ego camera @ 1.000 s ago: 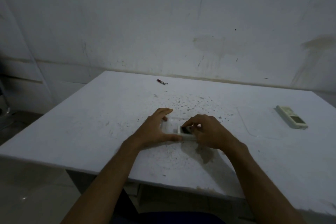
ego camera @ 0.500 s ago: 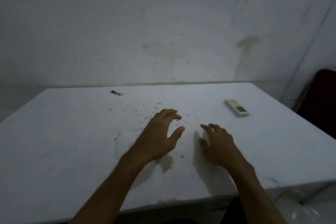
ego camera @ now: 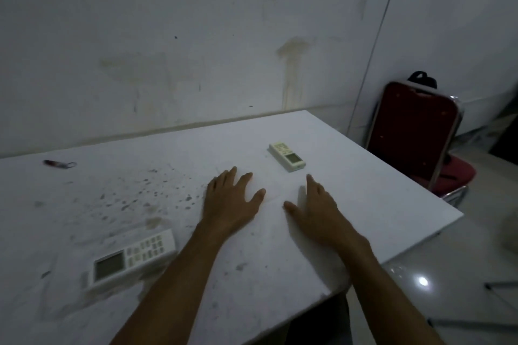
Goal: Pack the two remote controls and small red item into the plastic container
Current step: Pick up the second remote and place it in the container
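A white remote control (ego camera: 131, 258) with a grey screen lies near the table's front left, beside my left forearm. A second white remote control (ego camera: 287, 156) lies further back, just beyond my fingertips. The small red item (ego camera: 57, 163), with a metal ring, rests at the far left by the wall. My left hand (ego camera: 229, 202) and my right hand (ego camera: 316, 207) hover palm down over the white table (ego camera: 378, 204), fingers spread, holding nothing. Faint straight lines between the hands may be clear plastic; I cannot tell the container apart from the table.
A red padded chair (ego camera: 412, 134) with a black bag strap on top stands off the table's right corner. The wall runs close behind the table. Dark specks and stains cover the table's left middle. Shiny floor lies below on the right.
Both hands let go of the near remote and moved right, towards the far remote, fingers now spread. The view swung right, bringing the chair into sight.
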Tool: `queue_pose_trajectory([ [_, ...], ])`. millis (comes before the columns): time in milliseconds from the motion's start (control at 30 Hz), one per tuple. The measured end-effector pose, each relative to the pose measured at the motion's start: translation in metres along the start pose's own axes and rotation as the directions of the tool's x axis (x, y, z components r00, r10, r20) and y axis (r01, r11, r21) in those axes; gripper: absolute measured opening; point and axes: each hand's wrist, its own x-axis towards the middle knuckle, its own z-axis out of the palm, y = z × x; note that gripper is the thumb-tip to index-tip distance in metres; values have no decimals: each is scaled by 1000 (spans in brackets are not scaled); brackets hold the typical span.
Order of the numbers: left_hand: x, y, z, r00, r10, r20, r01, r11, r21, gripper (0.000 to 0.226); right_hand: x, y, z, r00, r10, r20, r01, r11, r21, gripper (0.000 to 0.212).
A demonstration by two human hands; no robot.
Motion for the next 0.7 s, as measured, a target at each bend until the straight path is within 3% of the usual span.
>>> queue_pose_trajectory([
  [167,3,0,7,1000,27,-12,-26,997,76,73,58,-10,-5,993,46,-105,-33,992,120,107],
  [500,2,-4,11,999,38,7,-38,999,22,78,98,-13,10,932,113,-344,-108,994,31,54],
  [600,2,-5,10,999,40,-33,-40,999,-1,77,93,-10,4,918,121,-377,-78,989,128,54],
  [700,1,-1,3,996,32,-87,-41,993,-113,74,86,-7,-7,912,172,-373,-20,926,378,53],
])
